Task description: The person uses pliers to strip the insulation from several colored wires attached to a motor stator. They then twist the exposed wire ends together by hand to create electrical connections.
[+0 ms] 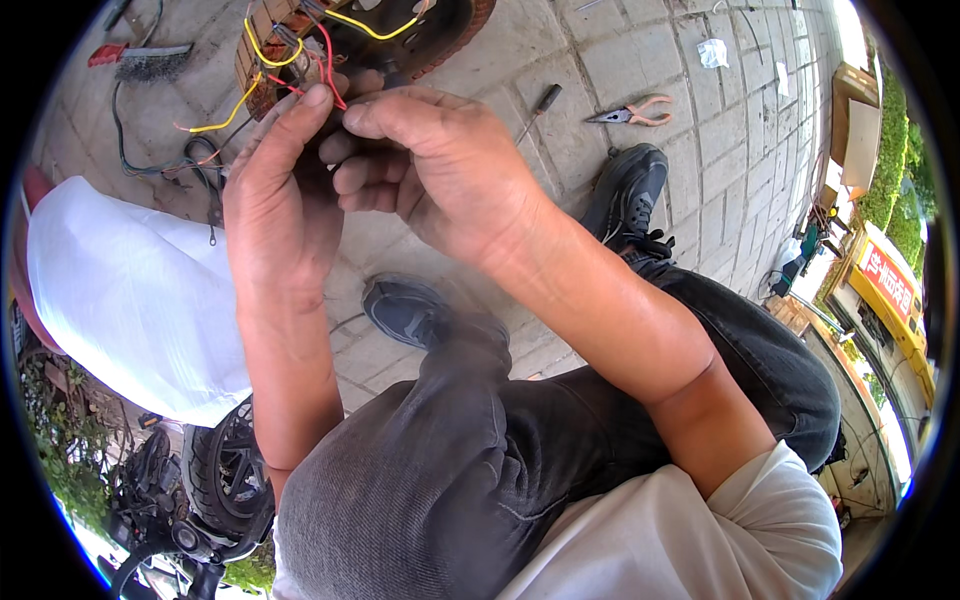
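At a slatted ring (245, 70), the right hand (440, 160) pinches a red wire (329, 60), likely light, flexible, best held by its insulation; the left hand (285, 190) curls narrowly alongside, hold unclear.

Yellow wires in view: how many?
3 visible: upper-left loop, upper-right wire, and lower wire angling down-left. More may be hidden behind the left hand or right hand.
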`<action>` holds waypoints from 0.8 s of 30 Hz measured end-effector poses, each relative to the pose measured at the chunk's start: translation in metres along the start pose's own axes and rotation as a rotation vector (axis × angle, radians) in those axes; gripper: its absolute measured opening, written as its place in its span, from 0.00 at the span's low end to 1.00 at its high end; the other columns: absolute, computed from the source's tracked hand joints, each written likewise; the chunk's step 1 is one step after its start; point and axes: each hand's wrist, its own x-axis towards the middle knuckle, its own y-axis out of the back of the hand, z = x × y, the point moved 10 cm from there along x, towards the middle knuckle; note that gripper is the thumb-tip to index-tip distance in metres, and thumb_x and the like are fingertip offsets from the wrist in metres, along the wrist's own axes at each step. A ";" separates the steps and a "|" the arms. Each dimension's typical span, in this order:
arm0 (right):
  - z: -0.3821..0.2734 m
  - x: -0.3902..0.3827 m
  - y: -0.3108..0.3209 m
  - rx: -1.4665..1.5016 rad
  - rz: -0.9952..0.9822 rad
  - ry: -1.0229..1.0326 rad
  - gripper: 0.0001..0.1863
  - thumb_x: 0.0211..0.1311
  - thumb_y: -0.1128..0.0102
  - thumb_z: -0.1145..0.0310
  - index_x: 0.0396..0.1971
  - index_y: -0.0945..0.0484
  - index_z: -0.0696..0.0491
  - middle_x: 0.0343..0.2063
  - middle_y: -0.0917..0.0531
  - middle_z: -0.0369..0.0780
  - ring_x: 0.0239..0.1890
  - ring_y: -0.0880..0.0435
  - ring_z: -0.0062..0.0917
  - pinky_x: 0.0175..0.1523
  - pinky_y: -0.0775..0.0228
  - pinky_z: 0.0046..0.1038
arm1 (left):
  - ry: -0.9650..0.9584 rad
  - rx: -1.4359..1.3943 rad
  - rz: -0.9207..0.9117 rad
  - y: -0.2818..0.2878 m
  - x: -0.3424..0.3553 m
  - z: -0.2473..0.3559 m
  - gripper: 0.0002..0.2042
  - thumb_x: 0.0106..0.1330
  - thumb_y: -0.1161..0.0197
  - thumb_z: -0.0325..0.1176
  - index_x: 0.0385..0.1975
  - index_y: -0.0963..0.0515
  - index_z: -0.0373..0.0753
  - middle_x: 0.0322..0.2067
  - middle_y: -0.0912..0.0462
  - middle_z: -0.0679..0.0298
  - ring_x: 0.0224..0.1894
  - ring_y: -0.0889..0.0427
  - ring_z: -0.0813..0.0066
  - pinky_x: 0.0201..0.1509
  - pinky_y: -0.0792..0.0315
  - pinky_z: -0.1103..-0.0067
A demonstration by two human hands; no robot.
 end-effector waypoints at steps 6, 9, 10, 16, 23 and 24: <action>0.003 0.001 -0.001 0.048 -0.026 -0.030 0.08 0.59 0.42 0.70 0.34 0.23 0.58 0.27 0.18 0.41 0.25 0.19 0.25 0.35 0.23 0.28 | 0.002 -0.008 -0.027 -0.001 0.000 0.000 0.13 0.65 0.43 0.31 0.43 0.23 0.28 0.41 0.19 0.55 0.39 0.23 0.75 0.43 0.29 0.81; 0.002 0.001 -0.001 0.109 -0.006 -0.012 0.06 0.55 0.40 0.74 0.32 0.25 0.59 0.24 0.18 0.43 0.21 0.18 0.27 0.28 0.23 0.27 | -0.020 0.015 -0.058 -0.002 -0.001 0.003 0.13 0.65 0.43 0.31 0.43 0.23 0.27 0.41 0.19 0.54 0.40 0.22 0.74 0.44 0.28 0.80; 0.002 0.001 -0.001 0.112 -0.006 -0.006 0.06 0.55 0.40 0.74 0.32 0.25 0.59 0.24 0.18 0.43 0.21 0.18 0.27 0.28 0.23 0.27 | -0.032 0.024 -0.048 -0.003 -0.001 0.004 0.13 0.65 0.43 0.31 0.43 0.23 0.27 0.41 0.19 0.53 0.40 0.22 0.73 0.45 0.28 0.80; 0.002 0.005 -0.001 0.117 -0.006 0.020 0.06 0.56 0.40 0.73 0.31 0.25 0.59 0.24 0.18 0.43 0.20 0.18 0.26 0.28 0.23 0.27 | -0.079 0.067 0.014 0.000 -0.002 0.006 0.13 0.65 0.42 0.30 0.43 0.23 0.26 0.41 0.19 0.51 0.42 0.21 0.70 0.49 0.27 0.77; -0.001 0.001 -0.003 0.064 0.002 0.033 0.06 0.56 0.41 0.73 0.31 0.24 0.60 0.24 0.18 0.42 0.20 0.19 0.24 0.28 0.24 0.26 | -0.114 0.094 -0.020 0.000 -0.003 0.009 0.12 0.64 0.41 0.29 0.42 0.23 0.26 0.37 0.18 0.55 0.36 0.22 0.74 0.40 0.28 0.81; -0.002 0.001 -0.002 0.054 0.002 0.038 0.06 0.56 0.41 0.73 0.31 0.24 0.60 0.24 0.18 0.41 0.20 0.19 0.24 0.28 0.24 0.25 | -0.122 0.090 -0.029 -0.001 -0.003 0.009 0.12 0.64 0.40 0.29 0.41 0.23 0.26 0.36 0.19 0.55 0.34 0.23 0.75 0.38 0.29 0.82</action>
